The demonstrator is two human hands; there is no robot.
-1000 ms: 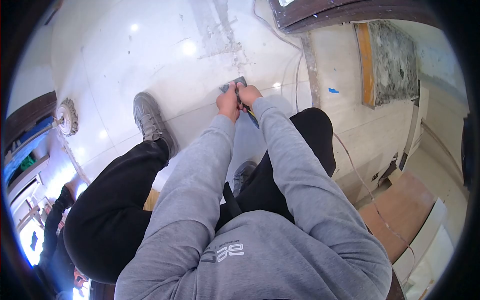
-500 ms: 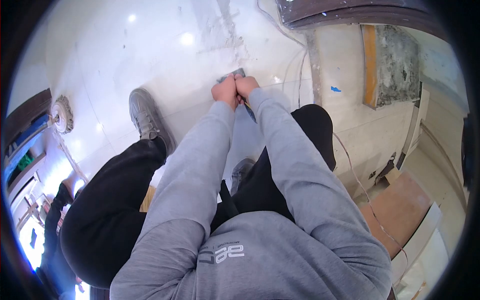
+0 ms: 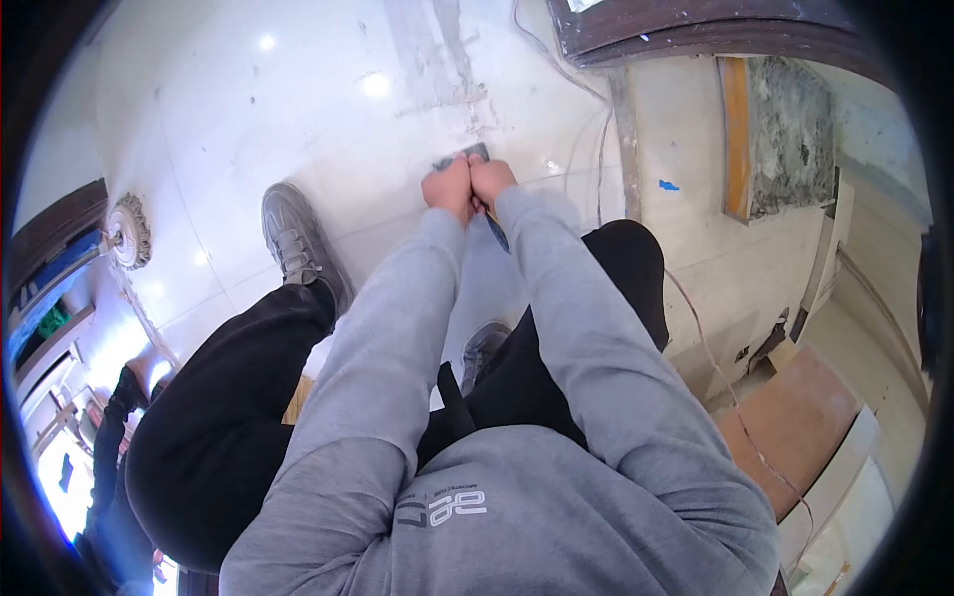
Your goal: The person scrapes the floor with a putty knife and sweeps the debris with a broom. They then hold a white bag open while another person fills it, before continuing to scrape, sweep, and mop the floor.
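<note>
Scraper (image 3: 479, 151), or a flat-bladed tool much like one: held out in front, between both hands, low over the pale tiled floor (image 3: 328, 119). Left hand (image 3: 447, 189) and right hand (image 3: 491, 180) both closed on it, side by side and touching, thumbs along the top; the fingers underneath are hidden, so which hand takes more of the grip cannot be told. Two-handed hold likely chosen for a steady, even push on the blade. Arms stretched nearly straight, probably to let the body's weight bear down through them. Left shoe (image 3: 290, 230) set well out to the side, right shoe (image 3: 484, 348) tucked back beneath the body: a wide, low stance, presumably for balance. Blade shows just beyond the knuckles, its broad edge turned away from the person; a narrow dark tail of the tool runs back below the hands, slanting toward the right sleeve (image 3: 586, 298). Whether the edge touches the tile, cannot tell from above. Grey smeared patch (image 3: 434, 60) lies on the floor just past the blade, roughly in line with it. Thin cable (image 3: 602, 149) runs to the right of the hands, apart from them.
</note>
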